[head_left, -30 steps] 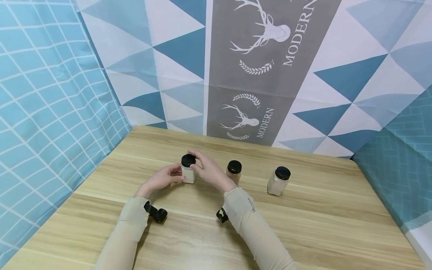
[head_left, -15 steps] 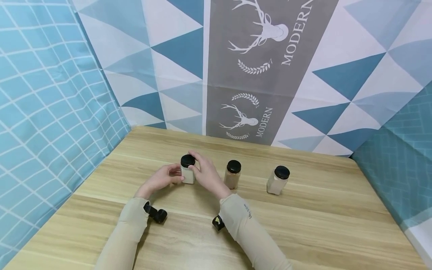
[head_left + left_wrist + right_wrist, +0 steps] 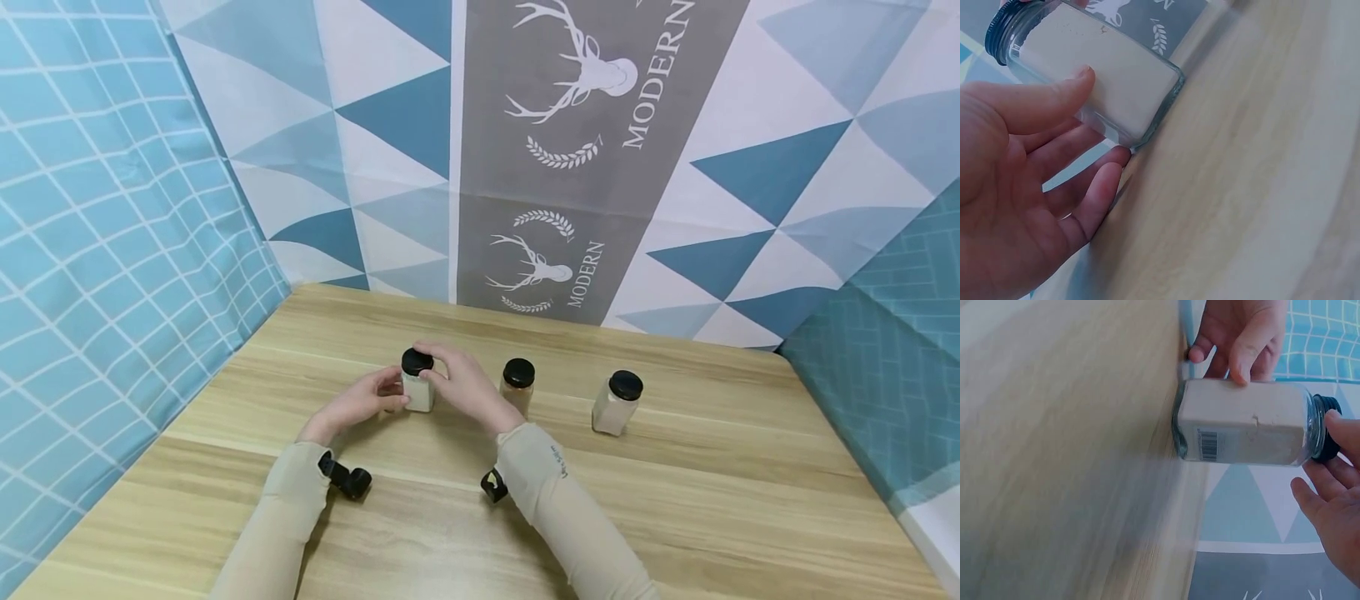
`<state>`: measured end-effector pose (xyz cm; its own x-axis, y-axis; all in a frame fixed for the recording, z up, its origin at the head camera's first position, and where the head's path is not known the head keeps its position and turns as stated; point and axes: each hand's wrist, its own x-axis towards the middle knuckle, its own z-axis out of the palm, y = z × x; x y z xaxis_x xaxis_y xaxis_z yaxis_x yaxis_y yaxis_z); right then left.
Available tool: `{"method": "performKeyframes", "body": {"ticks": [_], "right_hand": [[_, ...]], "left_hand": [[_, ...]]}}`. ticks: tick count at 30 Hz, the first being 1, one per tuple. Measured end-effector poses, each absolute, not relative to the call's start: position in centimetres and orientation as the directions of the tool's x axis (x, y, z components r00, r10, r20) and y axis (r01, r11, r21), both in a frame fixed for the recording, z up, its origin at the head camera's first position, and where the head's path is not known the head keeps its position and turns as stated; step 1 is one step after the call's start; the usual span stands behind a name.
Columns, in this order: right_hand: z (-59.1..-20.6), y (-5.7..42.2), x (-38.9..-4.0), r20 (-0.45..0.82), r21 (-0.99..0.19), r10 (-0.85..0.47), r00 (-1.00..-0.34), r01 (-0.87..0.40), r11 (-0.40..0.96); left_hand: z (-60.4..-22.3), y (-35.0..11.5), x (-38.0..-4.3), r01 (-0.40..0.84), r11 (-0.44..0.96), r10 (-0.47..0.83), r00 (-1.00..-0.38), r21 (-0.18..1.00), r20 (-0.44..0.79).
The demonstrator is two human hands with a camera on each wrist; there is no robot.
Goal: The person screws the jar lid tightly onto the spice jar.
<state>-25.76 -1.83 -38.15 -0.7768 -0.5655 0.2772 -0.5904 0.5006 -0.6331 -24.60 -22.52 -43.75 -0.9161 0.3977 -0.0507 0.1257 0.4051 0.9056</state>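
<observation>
A square glass jar (image 3: 418, 395) with pale powder in it stands upright on the wooden table, left of the middle. My left hand (image 3: 358, 402) holds its body low down, thumb on the near side (image 3: 1104, 69) and fingers behind. My right hand (image 3: 468, 385) grips the black lid (image 3: 416, 360) from the right, thumb and fingers round its rim. In the right wrist view the lid (image 3: 1330, 450) sits on the jar's neck, and a barcode label (image 3: 1209, 445) shows on the glass.
A jar of brownish powder (image 3: 519, 375), partly behind my right wrist, stands to the right. Farther right is another black-lidded jar with pale contents (image 3: 615, 408). Patterned cloth (image 3: 405, 167) hangs behind the table (image 3: 712, 500). Each wrist carries a small black camera (image 3: 352, 482).
My right hand and forearm swung left, uncovering the brownish jar, then back right to partly cover it, with the fingers still at the lid. The left hand and its jar stayed in place.
</observation>
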Motion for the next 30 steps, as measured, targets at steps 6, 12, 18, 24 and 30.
{"method": "performKeyframes", "body": {"ticks": [6, 12, 18, 24, 30], "right_hand": [[-38.2, -1.7, -25.8, 0.286, -0.628, -0.562, -0.776, -0.595, 0.502], [-38.4, -1.8, -25.5, 0.335, -0.6, -0.524, -0.783, -0.606, 0.522], [-38.6, -2.3, -24.9, 0.387, -0.599, -0.472, -0.792, -0.605, 0.525], [-38.6, -2.3, -24.9, 0.362, -0.596, -0.461, -0.81, -0.581, 0.554], [-37.9, -1.4, -24.9, 0.304, -0.543, -0.569, -0.764, -0.629, 0.556]], "left_hand": [[-43.8, -22.3, -24.5, 0.142, 0.432, 0.38, -0.924, 0.891, -0.037], [-43.7, -21.9, -24.6, 0.2, 0.418, 0.392, -0.92, 0.886, 0.023], [-43.4, -21.6, -24.6, 0.203, 0.415, 0.375, -0.926, 0.887, 0.036], [-43.2, -21.5, -24.7, 0.18, 0.425, 0.357, -0.934, 0.887, 0.018], [-43.0, -21.8, -24.6, 0.136, 0.412, 0.379, -0.925, 0.901, -0.033]]}}
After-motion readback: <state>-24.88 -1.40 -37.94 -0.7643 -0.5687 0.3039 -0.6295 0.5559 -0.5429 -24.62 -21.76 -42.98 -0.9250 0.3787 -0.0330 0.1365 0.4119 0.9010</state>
